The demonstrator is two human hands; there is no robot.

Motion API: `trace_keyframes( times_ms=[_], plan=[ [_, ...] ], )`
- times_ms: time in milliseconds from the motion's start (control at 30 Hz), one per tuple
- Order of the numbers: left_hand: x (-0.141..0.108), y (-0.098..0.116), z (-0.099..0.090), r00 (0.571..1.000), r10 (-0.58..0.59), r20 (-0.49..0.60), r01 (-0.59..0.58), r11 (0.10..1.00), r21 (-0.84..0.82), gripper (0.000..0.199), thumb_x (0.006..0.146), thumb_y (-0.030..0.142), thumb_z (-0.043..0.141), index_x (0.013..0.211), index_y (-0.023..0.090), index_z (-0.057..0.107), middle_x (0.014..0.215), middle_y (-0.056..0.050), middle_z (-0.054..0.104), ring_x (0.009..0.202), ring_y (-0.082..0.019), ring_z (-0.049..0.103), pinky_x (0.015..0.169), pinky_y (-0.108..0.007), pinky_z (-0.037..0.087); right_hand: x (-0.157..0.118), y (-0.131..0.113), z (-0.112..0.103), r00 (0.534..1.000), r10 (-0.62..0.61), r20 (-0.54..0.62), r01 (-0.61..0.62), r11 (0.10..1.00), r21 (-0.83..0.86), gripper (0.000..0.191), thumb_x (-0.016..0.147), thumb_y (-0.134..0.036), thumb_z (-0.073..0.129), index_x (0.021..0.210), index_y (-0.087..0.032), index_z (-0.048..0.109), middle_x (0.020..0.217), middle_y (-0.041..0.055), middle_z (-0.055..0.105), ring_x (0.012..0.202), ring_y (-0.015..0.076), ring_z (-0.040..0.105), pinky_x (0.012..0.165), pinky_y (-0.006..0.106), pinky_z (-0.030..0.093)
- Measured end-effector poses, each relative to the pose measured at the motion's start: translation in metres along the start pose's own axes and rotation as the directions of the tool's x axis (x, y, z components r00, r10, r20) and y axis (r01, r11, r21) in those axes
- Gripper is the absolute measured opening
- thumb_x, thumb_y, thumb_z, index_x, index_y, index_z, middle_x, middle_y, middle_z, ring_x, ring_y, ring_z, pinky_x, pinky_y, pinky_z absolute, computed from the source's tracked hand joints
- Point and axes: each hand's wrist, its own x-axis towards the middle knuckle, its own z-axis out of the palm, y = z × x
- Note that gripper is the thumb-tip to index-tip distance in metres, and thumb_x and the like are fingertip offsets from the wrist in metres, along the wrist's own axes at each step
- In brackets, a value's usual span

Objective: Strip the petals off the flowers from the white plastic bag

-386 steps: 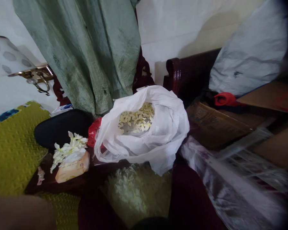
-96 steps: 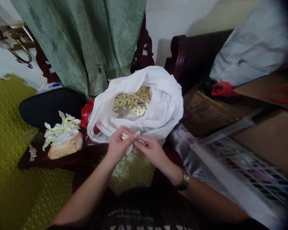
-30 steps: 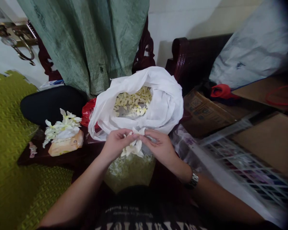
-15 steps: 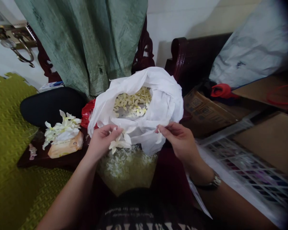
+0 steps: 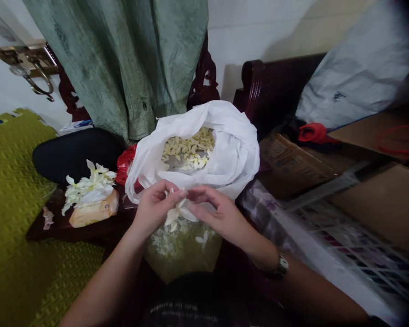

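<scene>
Plastic bag (image 5: 194,154) behind; left hand (image 5: 155,211) pinching white flower (image 5: 177,213), tip down-left; right hand (image 5: 218,215) open beside.

A plastic bag (image 5: 221,150) is sitting on the counter (image 5: 44,231), with flower petals (image 5: 187,152) lying inside it. To its left, more petals (image 5: 88,181) are resting on a packet (image 5: 95,211) (from where I'm standing, they nearly hide it), and a padded case (image 5: 75,154) is lying just behind them. A curtain (image 5: 116,68) is hanging behind the bag, a cardboard box (image 5: 293,165) is sitting to its right, and a foam mat (image 5: 17,204) is spreading out at far left.
</scene>
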Motion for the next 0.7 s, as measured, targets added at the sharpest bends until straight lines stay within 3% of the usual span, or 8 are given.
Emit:
trace_keyframes(
  times_ms=[133,233,400,533,700],
  plan=[
    [-0.001,-0.011,0.011,0.998,0.031,-0.057,-0.029,0.999,0.037,0.033,0.076,0.041,0.082,0.071,0.015,0.063,0.062,0.004,0.054,0.057,-0.007,0.042,0.056,-0.02,0.034,0.006,0.013,0.017,0.989,0.136,0.054,-0.143,0.974,0.178,0.032,0.079,-0.05,0.079,0.083,-0.021,0.066,0.079,-0.0001,0.066,0.072,0.0144,0.059,0.069,0.029,0.049],
    [0.0,-0.019,0.014,0.998,-0.018,-0.058,0.017,1.0,-0.015,0.037,0.075,0.044,0.083,0.069,0.015,0.061,0.06,0.005,0.053,0.056,-0.007,0.043,0.056,-0.02,0.035,0.009,0.023,0.02,0.983,0.181,0.034,-0.183,0.941,0.286,0.035,0.075,-0.051,0.081,0.076,-0.02,0.065,0.069,-0.0026,0.061,0.063,0.0117,0.053,0.062,0.027,0.043],
    [0.005,-0.022,-0.004,0.993,-0.071,-0.091,0.065,0.996,-0.067,0.038,0.075,0.05,0.082,0.073,0.017,0.063,0.052,0.007,0.048,0.047,-0.006,0.035,0.049,-0.02,0.03,0.012,0.029,0.004,0.961,0.199,-0.194,-0.105,0.905,0.412,0.031,0.074,-0.045,0.084,0.077,-0.021,0.065,0.073,-0.0012,0.069,0.069,0.0132,0.06,0.07,0.028,0.049],
    [0.008,-0.015,-0.019,0.994,-0.107,-0.024,0.107,0.994,0.001,0.035,0.074,0.048,0.083,0.078,0.016,0.071,0.052,0.006,0.051,0.046,-0.006,0.037,0.047,-0.02,0.03,0.014,0.033,-0.011,0.947,0.201,-0.251,-0.093,0.918,0.386,0.031,0.076,-0.045,0.082,0.078,-0.021,0.063,0.07,-0.0012,0.07,0.065,0.0129,0.063,0.068,0.028,0.052],
    [0.007,-0.013,-0.005,0.968,-0.211,0.135,0.212,0.977,0.012,0.037,0.074,0.047,0.083,0.096,0.017,0.079,0.059,0.002,0.063,0.05,-0.009,0.049,0.05,-0.021,0.038,0.009,0.035,-0.009,0.98,0.141,-0.14,-0.112,0.974,0.199,0.03,0.075,-0.047,0.081,0.079,-0.021,0.066,0.065,-0.0018,0.066,0.059,0.0132,0.06,0.06,0.027,0.05]
  ],
)
